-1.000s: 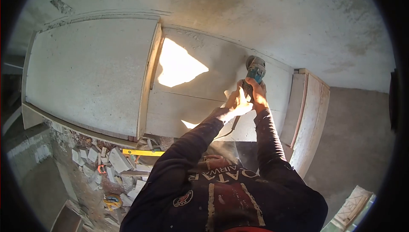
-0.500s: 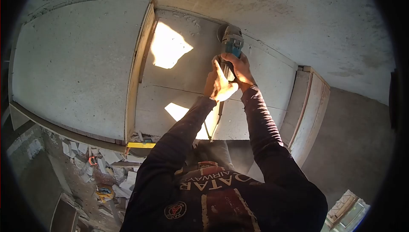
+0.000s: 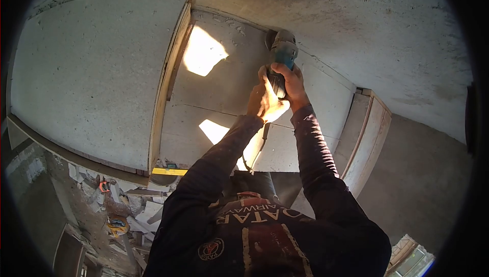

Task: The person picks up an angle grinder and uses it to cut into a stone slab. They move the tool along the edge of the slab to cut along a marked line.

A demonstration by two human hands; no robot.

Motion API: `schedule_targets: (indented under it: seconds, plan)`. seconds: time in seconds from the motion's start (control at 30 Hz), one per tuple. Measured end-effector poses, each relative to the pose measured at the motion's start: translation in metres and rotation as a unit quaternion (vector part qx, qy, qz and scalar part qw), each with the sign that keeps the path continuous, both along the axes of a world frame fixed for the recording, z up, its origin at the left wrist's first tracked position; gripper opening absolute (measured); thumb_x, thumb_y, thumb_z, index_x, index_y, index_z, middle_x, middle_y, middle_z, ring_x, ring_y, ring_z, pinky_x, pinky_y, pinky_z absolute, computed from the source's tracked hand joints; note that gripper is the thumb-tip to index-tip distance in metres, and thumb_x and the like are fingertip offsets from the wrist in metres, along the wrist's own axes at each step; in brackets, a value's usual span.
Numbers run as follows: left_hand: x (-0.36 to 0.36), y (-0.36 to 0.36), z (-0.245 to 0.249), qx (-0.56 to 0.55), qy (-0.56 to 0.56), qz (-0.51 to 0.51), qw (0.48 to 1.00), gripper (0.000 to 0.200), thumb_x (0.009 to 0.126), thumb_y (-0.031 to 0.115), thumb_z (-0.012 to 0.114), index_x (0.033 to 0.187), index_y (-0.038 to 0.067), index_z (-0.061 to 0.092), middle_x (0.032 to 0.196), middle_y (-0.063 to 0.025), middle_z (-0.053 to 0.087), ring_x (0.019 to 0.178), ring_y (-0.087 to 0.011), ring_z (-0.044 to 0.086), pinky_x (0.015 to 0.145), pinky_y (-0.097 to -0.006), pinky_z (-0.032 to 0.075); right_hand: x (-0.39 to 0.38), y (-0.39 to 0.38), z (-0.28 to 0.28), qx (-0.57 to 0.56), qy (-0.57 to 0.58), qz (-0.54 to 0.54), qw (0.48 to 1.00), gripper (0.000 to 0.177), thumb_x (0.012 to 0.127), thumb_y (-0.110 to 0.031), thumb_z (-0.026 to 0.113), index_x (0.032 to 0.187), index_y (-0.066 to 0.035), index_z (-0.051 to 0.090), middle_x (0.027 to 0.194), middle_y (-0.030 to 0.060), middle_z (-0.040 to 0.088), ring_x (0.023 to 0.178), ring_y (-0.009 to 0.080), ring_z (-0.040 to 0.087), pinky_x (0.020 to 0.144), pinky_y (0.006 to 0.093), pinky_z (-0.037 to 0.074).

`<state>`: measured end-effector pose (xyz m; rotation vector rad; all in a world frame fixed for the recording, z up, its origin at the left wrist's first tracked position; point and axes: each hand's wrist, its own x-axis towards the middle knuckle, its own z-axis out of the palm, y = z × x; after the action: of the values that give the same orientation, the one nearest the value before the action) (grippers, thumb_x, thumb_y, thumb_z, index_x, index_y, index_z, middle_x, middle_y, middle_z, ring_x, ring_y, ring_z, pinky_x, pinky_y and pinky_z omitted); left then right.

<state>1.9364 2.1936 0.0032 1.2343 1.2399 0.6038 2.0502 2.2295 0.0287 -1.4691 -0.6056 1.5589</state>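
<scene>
Both hands hold a teal and grey angle grinder [image 3: 284,53] near the wall, its disc at the seam where the pale panel surface [image 3: 224,91] meets the wall. My right hand [image 3: 293,83] wraps round the tool's body, thumb across it. Sunlight falls on my left hand [image 3: 265,101], which is closed round the grinder's rear part; some of its fingers are hidden. A dark cord [image 3: 264,139] hangs from the tool's back end towards my body.
A raised pale slab [image 3: 97,78] with a wooden edge [image 3: 165,88] lies at left. On the right stands a boxed ledge [image 3: 367,134]. Broken pieces [image 3: 150,211], an orange-handled tool [image 3: 104,186] and a yellow level [image 3: 169,171] are at lower left.
The grinder and both hands have shifted slightly right in the view, with the disc still at the wall seam. The whole scene has tilted a little with the camera.
</scene>
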Motion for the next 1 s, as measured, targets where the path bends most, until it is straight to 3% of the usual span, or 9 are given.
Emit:
schedule_targets:
  seconds: [0.17, 0.23, 0.37, 0.43, 0.47, 0.53, 0.63, 0.97, 1.0]
  plan:
    - [-0.004, 0.003, -0.005, -0.008, 0.002, -0.006, 1.0, 0.099, 0.071, 0.016, 0.075, 0.145, -0.003, 0.012, 0.088, -0.0326, 0.066, 0.082, -0.0512, 0.067, 0.076, -0.0523, 0.057, -0.006, 0.003, -0.003, -0.004, -0.03, -0.017, 0.999, 0.024, 0.085, -0.019, 0.071, 0.098, -0.003, 0.061, 0.085, 0.0063, 0.066, 0.071, 0.0166, 0.065, 0.067, 0.0325, 0.056]
    - [-0.007, 0.003, -0.009, 0.064, 0.001, 0.016, 0.998, 0.1, 0.069, 0.017, 0.075, 0.144, -0.003, 0.012, 0.078, -0.0277, 0.064, 0.07, -0.0474, 0.067, 0.068, -0.0486, 0.056, -0.007, 0.005, -0.003, -0.01, -0.019, 0.001, 1.0, 0.025, 0.084, -0.02, 0.072, 0.099, -0.003, 0.061, 0.086, 0.006, 0.066, 0.071, 0.0162, 0.066, 0.067, 0.0324, 0.056]
    - [-0.01, 0.006, -0.009, 0.061, 0.007, 0.013, 0.998, 0.101, 0.069, 0.018, 0.075, 0.144, -0.004, 0.011, 0.077, -0.0272, 0.064, 0.07, -0.0468, 0.066, 0.068, -0.0479, 0.057, -0.01, 0.007, -0.004, -0.015, -0.015, 0.001, 1.0, 0.026, 0.083, -0.02, 0.074, 0.099, -0.004, 0.062, 0.087, 0.0062, 0.067, 0.072, 0.0164, 0.066, 0.068, 0.0322, 0.056]
    - [-0.014, 0.007, -0.01, 0.011, 0.023, -0.024, 0.999, 0.106, 0.071, 0.02, 0.074, 0.147, -0.015, 0.01, 0.086, -0.0317, 0.067, 0.079, -0.0471, 0.069, 0.073, -0.0469, 0.058, -0.013, 0.008, -0.006, -0.015, -0.036, -0.017, 0.999, 0.028, 0.082, -0.019, 0.075, 0.1, -0.003, 0.062, 0.087, 0.0067, 0.067, 0.072, 0.0169, 0.067, 0.069, 0.0324, 0.057]
    - [-0.015, 0.006, -0.013, 0.012, 0.024, -0.024, 0.999, 0.106, 0.071, 0.02, 0.074, 0.147, -0.015, 0.01, 0.086, -0.0317, 0.067, 0.079, -0.0471, 0.069, 0.073, -0.0469, 0.058, -0.015, 0.008, -0.008, -0.014, -0.035, -0.017, 0.999, 0.028, 0.082, -0.019, 0.075, 0.1, -0.003, 0.062, 0.087, 0.0067, 0.067, 0.072, 0.0169, 0.067, 0.069, 0.0324, 0.057]
    - [-0.02, 0.005, -0.017, 0.088, 0.047, -0.009, 0.995, 0.106, 0.071, 0.021, 0.074, 0.145, -0.015, 0.008, 0.075, -0.0261, 0.064, 0.064, -0.0445, 0.065, 0.064, -0.0464, 0.056, -0.02, 0.01, -0.011, -0.011, -0.051, -0.027, 0.998, 0.029, 0.081, -0.019, 0.076, 0.102, -0.003, 0.062, 0.088, 0.0069, 0.068, 0.073, 0.0174, 0.067, 0.07, 0.0326, 0.057]
    - [-0.03, 0.01, -0.017, 0.055, 0.025, -0.019, 0.998, 0.107, 0.072, 0.022, 0.074, 0.145, -0.02, 0.007, 0.074, -0.0249, 0.063, 0.06, -0.0431, 0.063, 0.062, -0.0453, 0.056, -0.027, 0.013, -0.012, -0.006, -0.013, -0.033, 0.999, 0.03, 0.081, -0.018, 0.077, 0.102, -0.003, 0.063, 0.089, 0.0064, 0.068, 0.073, 0.0175, 0.067, 0.07, 0.0326, 0.057]
    - [-0.053, 0.017, -0.019, 0.082, 0.019, -0.025, 0.996, 0.108, 0.07, 0.022, 0.074, 0.144, -0.02, 0.008, 0.08, -0.0312, 0.065, 0.071, -0.045, 0.068, 0.068, -0.0466, 0.057, -0.041, 0.019, -0.017, -0.024, -0.054, -0.018, 0.998, 0.031, 0.081, -0.019, 0.078, 0.103, -0.002, 0.064, 0.09, 0.0051, 0.069, 0.082, 0.0162, 0.066, 0.079, 0.0317, 0.055]
    - [-0.057, 0.02, -0.017, 0.069, 0.032, -0.031, 0.997, 0.11, 0.071, 0.024, 0.073, 0.145, -0.02, 0.006, 0.09, -0.0345, 0.064, 0.081, -0.0462, 0.068, 0.074, -0.0468, 0.057, -0.044, 0.02, -0.017, -0.023, -0.061, -0.023, 0.998, 0.031, 0.081, -0.019, 0.078, 0.103, -0.002, 0.064, 0.091, 0.0055, 0.069, 0.082, 0.016, 0.066, 0.08, 0.0313, 0.054]
